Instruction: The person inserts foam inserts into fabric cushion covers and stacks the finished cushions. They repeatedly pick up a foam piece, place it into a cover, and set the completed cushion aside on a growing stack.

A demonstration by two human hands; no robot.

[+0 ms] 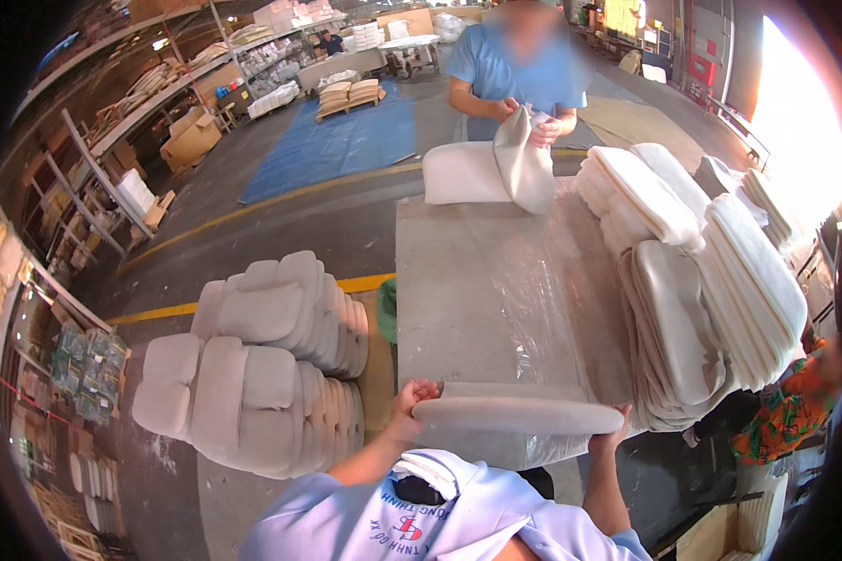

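Close to my body, a grey fabric-covered cushion (519,416) is held edge-on over the near end of the table (468,299). My left hand (415,400) is closed on its left end, with the fingers curled at the top corner. Its right end sits in my right hand (610,428), whose fingers are partly hidden behind the pad. To the right on the table, nearest my right hand, stands a stack of grey fabric covers (669,327). Clear plastic sheeting (543,327) lies over part of the tabletop.
Across the table a co-worker in blue handles a grey cover (524,168) beside a pale cushion (463,173). White pads (748,290) are piled at the table's right. Finished-looking cushions (253,393) stand stacked on the left. Shelving (94,159) and a blue floor sheet (332,140) lie beyond.
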